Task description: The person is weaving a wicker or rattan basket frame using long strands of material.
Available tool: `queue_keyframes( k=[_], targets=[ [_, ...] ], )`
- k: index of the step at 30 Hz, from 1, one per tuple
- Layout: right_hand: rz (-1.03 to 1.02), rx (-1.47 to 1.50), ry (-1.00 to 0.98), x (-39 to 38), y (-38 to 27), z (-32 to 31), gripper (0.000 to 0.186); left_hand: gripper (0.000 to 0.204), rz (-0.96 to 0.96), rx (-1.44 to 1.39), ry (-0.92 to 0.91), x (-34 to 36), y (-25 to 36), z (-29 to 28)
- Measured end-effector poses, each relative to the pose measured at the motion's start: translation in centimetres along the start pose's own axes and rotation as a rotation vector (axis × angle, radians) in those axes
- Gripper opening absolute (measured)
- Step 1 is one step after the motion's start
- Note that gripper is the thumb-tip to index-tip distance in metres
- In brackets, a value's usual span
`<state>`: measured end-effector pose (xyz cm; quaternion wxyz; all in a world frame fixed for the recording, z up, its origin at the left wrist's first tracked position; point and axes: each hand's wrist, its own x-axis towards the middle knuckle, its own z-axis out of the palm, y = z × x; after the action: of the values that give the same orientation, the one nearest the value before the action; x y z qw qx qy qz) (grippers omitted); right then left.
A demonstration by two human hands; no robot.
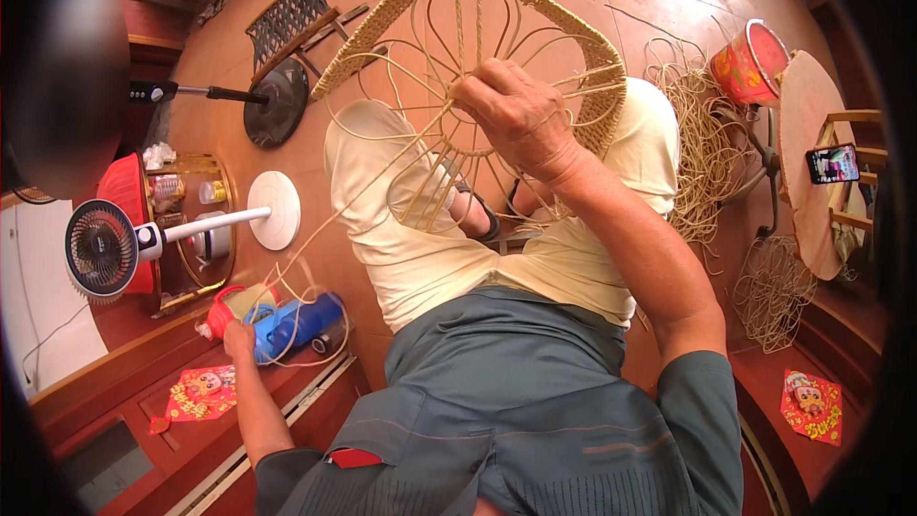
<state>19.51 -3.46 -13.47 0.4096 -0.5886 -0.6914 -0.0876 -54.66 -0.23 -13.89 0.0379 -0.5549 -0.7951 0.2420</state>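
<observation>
A woven frame (pixel 580 27) with a plaited straw-coloured rim and looping spokes rests across my knees. Over its middle, my right hand (pixel 516 115) is closed, fingers pinching a pale cord (pixel 374 179) at the spokes; its fingertips partly hide the centre. From there the cord slants down to the left and loops loosely near my left hand (pixel 240 336). That hand, arm stretched out to the side, is closed on the cord beside a blue bottle (pixel 304 323) and a red-lidded container (pixel 229 304).
Loose cord (pixel 690 153) lies heaped on the floor to the right, near a red bucket (pixel 748 62) and a round board (pixel 807 162) bearing a phone (pixel 834 164). At left stand a small fan (pixel 101 250) and a larger fan's dark base (pixel 276 103). A folding chair (pixel 287 24) is behind.
</observation>
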Motion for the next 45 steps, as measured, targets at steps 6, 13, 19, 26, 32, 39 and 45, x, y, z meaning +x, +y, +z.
queue_keyframes(
  k=[6,13,19,26,32,39,45],
  targets=[
    [0.014,-0.02,0.029,0.4,-0.4,0.0,0.014,0.054,0.746,-0.551,-0.035,-7.8,18.9,-12.2],
    [0.022,-0.027,-0.037,0.3,-0.7,-0.2,0.013,0.045,1.159,-0.998,0.442,-20.5,40.0,-23.2],
    [0.028,0.004,0.006,0.5,-0.6,-0.1,0.017,0.016,1.163,-1.033,0.358,-19.7,43.9,-23.8],
    [0.052,0.116,-0.014,0.7,0.0,-0.4,0.016,0.017,1.299,-0.828,0.693,-16.9,46.0,-26.6],
    [0.037,0.131,-0.071,1.2,-0.1,-1.0,0.016,0.019,1.361,-0.738,0.791,-15.6,47.3,-27.8],
    [0.024,0.143,-0.066,1.0,0.1,-0.9,0.018,0.019,1.34,-0.761,0.806,-15.2,48.0,-27.8],
    [0.017,0.167,-0.041,1.1,0.0,-0.9,0.02,0.019,1.286,-0.899,0.763,-15.0,47.6,-27.1]
  ],
)
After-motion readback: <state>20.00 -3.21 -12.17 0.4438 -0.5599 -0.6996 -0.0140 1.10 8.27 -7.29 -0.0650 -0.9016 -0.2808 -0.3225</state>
